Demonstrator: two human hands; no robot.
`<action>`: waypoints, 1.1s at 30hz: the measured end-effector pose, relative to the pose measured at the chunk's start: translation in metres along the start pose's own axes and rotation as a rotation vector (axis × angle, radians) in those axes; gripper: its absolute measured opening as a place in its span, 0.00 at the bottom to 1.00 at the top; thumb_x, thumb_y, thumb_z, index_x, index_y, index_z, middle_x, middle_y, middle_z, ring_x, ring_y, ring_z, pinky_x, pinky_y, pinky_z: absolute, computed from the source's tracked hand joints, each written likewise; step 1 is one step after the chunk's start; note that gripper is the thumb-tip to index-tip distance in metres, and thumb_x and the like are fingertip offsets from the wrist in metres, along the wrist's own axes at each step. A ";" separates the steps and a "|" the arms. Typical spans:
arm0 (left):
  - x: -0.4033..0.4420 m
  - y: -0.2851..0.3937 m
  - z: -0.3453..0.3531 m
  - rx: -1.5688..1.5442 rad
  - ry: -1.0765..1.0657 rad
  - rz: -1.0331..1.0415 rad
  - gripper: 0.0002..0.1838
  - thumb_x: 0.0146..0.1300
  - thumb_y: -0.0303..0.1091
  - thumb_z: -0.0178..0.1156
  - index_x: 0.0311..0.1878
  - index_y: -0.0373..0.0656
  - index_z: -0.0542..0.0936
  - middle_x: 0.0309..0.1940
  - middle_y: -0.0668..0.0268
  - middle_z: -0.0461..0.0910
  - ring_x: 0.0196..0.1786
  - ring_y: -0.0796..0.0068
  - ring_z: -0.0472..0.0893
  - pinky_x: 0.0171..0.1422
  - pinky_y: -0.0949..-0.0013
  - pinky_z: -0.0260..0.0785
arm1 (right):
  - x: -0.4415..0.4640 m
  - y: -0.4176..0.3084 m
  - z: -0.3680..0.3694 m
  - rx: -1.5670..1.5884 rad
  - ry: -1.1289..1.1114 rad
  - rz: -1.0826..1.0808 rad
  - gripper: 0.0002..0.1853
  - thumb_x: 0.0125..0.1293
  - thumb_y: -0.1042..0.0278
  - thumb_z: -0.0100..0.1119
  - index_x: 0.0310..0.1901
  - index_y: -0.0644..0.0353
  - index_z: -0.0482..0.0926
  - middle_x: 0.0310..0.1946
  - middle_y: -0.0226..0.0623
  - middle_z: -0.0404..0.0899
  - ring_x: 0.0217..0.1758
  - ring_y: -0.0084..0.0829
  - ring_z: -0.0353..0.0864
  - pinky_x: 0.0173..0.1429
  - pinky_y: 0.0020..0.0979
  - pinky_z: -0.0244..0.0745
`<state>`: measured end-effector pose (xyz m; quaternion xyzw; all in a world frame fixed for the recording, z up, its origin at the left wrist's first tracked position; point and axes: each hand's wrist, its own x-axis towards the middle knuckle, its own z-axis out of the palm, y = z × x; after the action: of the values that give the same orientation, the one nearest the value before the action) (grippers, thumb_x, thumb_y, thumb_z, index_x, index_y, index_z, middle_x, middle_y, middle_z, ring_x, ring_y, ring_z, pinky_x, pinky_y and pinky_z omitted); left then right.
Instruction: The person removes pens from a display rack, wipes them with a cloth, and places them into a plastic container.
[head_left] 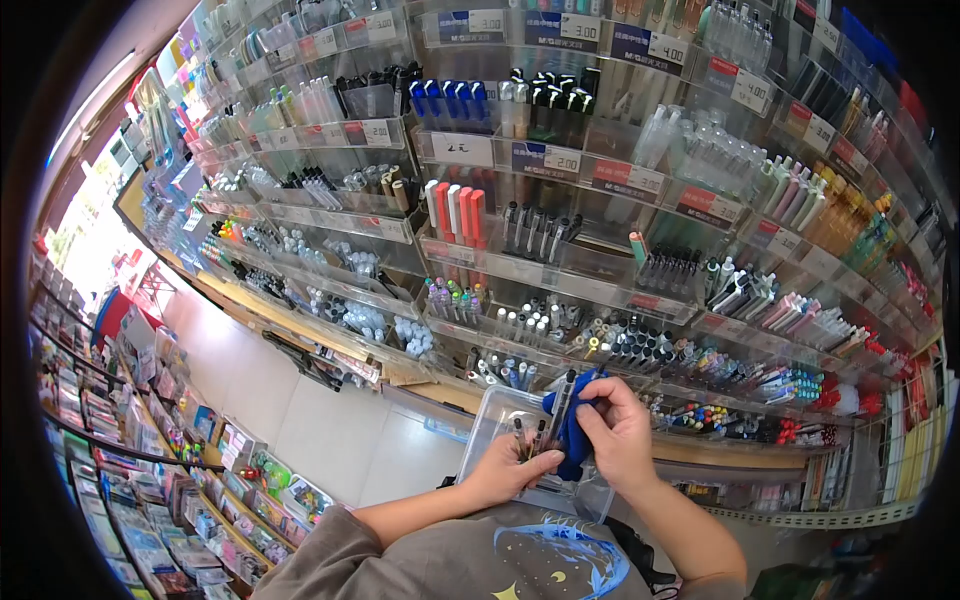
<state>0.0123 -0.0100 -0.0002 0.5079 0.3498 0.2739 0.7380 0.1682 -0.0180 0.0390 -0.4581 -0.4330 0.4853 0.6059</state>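
Observation:
Several dark pens [529,438] are bunched in my left hand [510,468], whose fingers are closed round them. My right hand [615,425] pinches a blue cloth [574,440] just to the right of them. One longer dark pen [563,398] stands upright against the cloth, between my two hands; which hand bears it is hard to tell. Behind and below the hands is a clear plastic tray [482,428], partly hidden by my hands and the cloth.
Tiered clear shelves with pens and price tags [545,158] rise in front, their lowest rows close to my hands. A wooden ledge [440,392] runs beneath them. Racks of packaged goods [150,510] stand at the left, beside a tiled floor [325,430].

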 end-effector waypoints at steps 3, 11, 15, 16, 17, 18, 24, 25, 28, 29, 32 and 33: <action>-0.002 0.000 0.002 0.078 0.040 0.048 0.09 0.61 0.35 0.57 0.28 0.42 0.74 0.14 0.75 0.68 0.18 0.88 0.65 0.22 0.80 0.56 | -0.005 0.014 0.011 -0.187 0.065 -0.125 0.04 0.61 0.79 0.49 0.37 0.62 0.69 0.31 0.30 0.70 0.34 0.21 0.70 0.41 0.22 0.66; -0.003 0.006 -0.011 -0.021 0.204 0.086 0.07 0.62 0.33 0.55 0.32 0.40 0.76 0.25 0.69 0.77 0.18 0.88 0.67 0.22 0.82 0.59 | -0.013 0.011 0.005 -0.282 -0.045 -0.027 0.04 0.63 0.79 0.43 0.37 0.63 0.69 0.34 0.32 0.69 0.39 0.24 0.68 0.48 0.23 0.64; 0.006 0.021 -0.019 -0.151 0.137 0.188 0.08 0.63 0.33 0.53 0.34 0.39 0.77 0.39 0.63 0.79 0.18 0.89 0.66 0.23 0.83 0.59 | -0.015 0.016 -0.001 -0.485 -0.379 -0.058 0.05 0.62 0.78 0.44 0.38 0.63 0.69 0.34 0.41 0.72 0.39 0.37 0.74 0.45 0.30 0.67; 0.008 0.024 -0.019 -0.229 0.075 0.176 0.08 0.62 0.33 0.53 0.34 0.39 0.77 0.43 0.61 0.77 0.18 0.88 0.66 0.23 0.83 0.59 | -0.018 0.016 0.002 -0.481 -0.415 -0.016 0.05 0.62 0.78 0.45 0.38 0.61 0.70 0.35 0.43 0.72 0.41 0.42 0.73 0.46 0.32 0.67; 0.009 0.023 -0.020 -0.236 0.052 0.165 0.08 0.62 0.33 0.54 0.34 0.39 0.76 0.43 0.61 0.77 0.18 0.88 0.66 0.23 0.83 0.59 | -0.020 0.016 0.003 -0.491 -0.421 -0.018 0.05 0.62 0.78 0.45 0.38 0.61 0.70 0.35 0.43 0.72 0.41 0.42 0.73 0.46 0.33 0.67; 0.010 0.021 -0.023 -0.243 0.029 0.155 0.08 0.62 0.34 0.54 0.33 0.39 0.76 0.42 0.61 0.77 0.18 0.88 0.66 0.23 0.83 0.59 | -0.021 0.016 0.004 -0.500 -0.426 -0.021 0.05 0.62 0.78 0.44 0.38 0.60 0.70 0.35 0.42 0.72 0.42 0.43 0.73 0.46 0.33 0.67; 0.014 0.026 -0.027 -0.239 0.248 0.223 0.08 0.61 0.32 0.54 0.33 0.36 0.76 0.40 0.60 0.78 0.17 0.86 0.65 0.22 0.83 0.57 | -0.027 0.019 0.004 -0.560 -0.540 -0.060 0.05 0.62 0.78 0.44 0.38 0.59 0.70 0.34 0.41 0.72 0.38 0.43 0.74 0.42 0.34 0.68; 0.017 0.027 -0.032 -0.282 0.277 0.306 0.09 0.61 0.33 0.54 0.33 0.36 0.77 0.39 0.59 0.78 0.16 0.86 0.65 0.22 0.83 0.57 | -0.030 0.023 0.002 -0.565 -0.560 -0.045 0.06 0.62 0.78 0.44 0.38 0.59 0.71 0.34 0.41 0.72 0.38 0.43 0.74 0.41 0.34 0.68; 0.017 0.033 -0.046 -0.300 0.301 0.357 0.09 0.62 0.36 0.54 0.32 0.39 0.75 0.39 0.56 0.77 0.16 0.85 0.65 0.22 0.82 0.57 | -0.034 0.025 -0.005 -0.595 -0.635 0.008 0.06 0.61 0.78 0.44 0.39 0.60 0.71 0.35 0.41 0.72 0.39 0.43 0.74 0.42 0.34 0.68; 0.016 0.033 -0.047 -0.280 0.315 0.354 0.09 0.62 0.35 0.54 0.32 0.39 0.75 0.39 0.56 0.77 0.16 0.85 0.65 0.22 0.82 0.58 | -0.033 0.024 -0.008 -0.607 -0.663 0.026 0.07 0.61 0.78 0.45 0.39 0.60 0.71 0.36 0.41 0.72 0.39 0.43 0.74 0.43 0.34 0.68; 0.015 0.030 -0.045 -0.212 0.324 0.329 0.08 0.61 0.34 0.54 0.32 0.38 0.76 0.39 0.56 0.77 0.16 0.84 0.66 0.23 0.82 0.60 | -0.025 0.012 -0.016 -0.531 -0.470 0.009 0.10 0.58 0.78 0.48 0.43 0.64 0.70 0.38 0.40 0.72 0.43 0.35 0.74 0.51 0.30 0.66; 0.012 0.027 -0.040 -0.145 0.330 0.289 0.09 0.62 0.34 0.55 0.37 0.38 0.78 0.29 0.67 0.78 0.17 0.88 0.66 0.23 0.82 0.57 | -0.021 0.004 -0.019 -0.574 -0.363 -0.018 0.13 0.60 0.78 0.47 0.47 0.63 0.65 0.40 0.37 0.70 0.45 0.28 0.72 0.52 0.27 0.65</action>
<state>-0.0136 0.0307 0.0126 0.4466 0.3686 0.4807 0.6585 0.1824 -0.0410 0.0299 -0.5121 -0.6569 0.4118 0.3696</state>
